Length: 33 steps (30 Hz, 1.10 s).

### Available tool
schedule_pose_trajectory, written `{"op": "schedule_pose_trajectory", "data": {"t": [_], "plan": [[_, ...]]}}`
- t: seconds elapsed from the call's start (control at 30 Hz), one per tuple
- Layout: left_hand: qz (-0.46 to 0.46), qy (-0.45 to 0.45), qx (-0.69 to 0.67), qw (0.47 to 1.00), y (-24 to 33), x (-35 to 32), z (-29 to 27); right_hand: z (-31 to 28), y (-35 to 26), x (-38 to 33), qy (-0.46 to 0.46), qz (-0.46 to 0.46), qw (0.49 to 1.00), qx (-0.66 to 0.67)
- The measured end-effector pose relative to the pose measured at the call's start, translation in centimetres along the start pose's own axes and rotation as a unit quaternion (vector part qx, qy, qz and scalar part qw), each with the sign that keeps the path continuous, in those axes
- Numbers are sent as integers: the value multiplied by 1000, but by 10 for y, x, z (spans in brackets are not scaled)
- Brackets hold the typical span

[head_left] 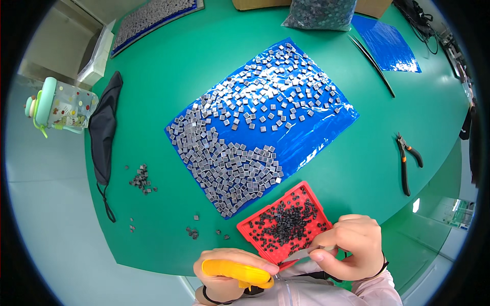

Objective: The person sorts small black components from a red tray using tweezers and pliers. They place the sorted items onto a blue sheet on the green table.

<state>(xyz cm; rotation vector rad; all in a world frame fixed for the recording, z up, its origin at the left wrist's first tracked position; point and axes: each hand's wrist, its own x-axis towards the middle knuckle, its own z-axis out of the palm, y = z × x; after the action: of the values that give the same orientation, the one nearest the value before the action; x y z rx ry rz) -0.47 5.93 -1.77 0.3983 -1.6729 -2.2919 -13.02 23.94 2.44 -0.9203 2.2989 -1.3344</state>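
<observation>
At the lower middle, my left hand [224, 288] is wrapped around a yellow-handled tool [237, 272] whose working end I cannot make out. My right hand [352, 247] is closed with thumb and fingers pinching a thin, pale grey pointed piece [300, 254], which looks like a flat blade or strip. Its tip lies over the near edge of a red tray [250, 232]. Small black parts [288, 224] are heaped in the tray's middle and scattered around it. Behind the tray, a blue sheet [301, 148] carries many small grey square pieces [229, 173].
Nippers [403, 160] and black tweezers [375, 66] lie at the right. Loose dark pieces [142, 179], a black face mask [103, 132] and a bottle [69, 104] are at the left. A filled plastic bag [319, 13], another blue sheet [385, 43] and a loaded tray [153, 20] stand far off.
</observation>
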Motion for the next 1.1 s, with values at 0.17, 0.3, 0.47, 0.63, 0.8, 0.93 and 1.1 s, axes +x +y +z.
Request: {"op": "schedule_pose_trajectory", "data": {"t": [0.17,0.3,0.47,0.63,0.8,0.93,1.1], "plan": [[-46,-61,19,997,-1,5,-5,-1,7,0,44,-120,978,-167],[-37,-32,16,999,-4,1,-5,-1,4,0,65,-136,973,-174],[-49,77,0,996,-2,-10,5,-1,4,-3,61,-133,977,-155],[21,52,82,995,-8,-9,9,-1,2,-3,58,-123,974,-179],[111,-9,162,980,-5,3,10,-1,4,-9,130,-102,978,-130],[19,-13,31,999,2,7,8,3,4,-8,114,-100,982,-112],[-53,0,21,998,6,6,8,3,3,-6,93,-95,985,-111]]}}
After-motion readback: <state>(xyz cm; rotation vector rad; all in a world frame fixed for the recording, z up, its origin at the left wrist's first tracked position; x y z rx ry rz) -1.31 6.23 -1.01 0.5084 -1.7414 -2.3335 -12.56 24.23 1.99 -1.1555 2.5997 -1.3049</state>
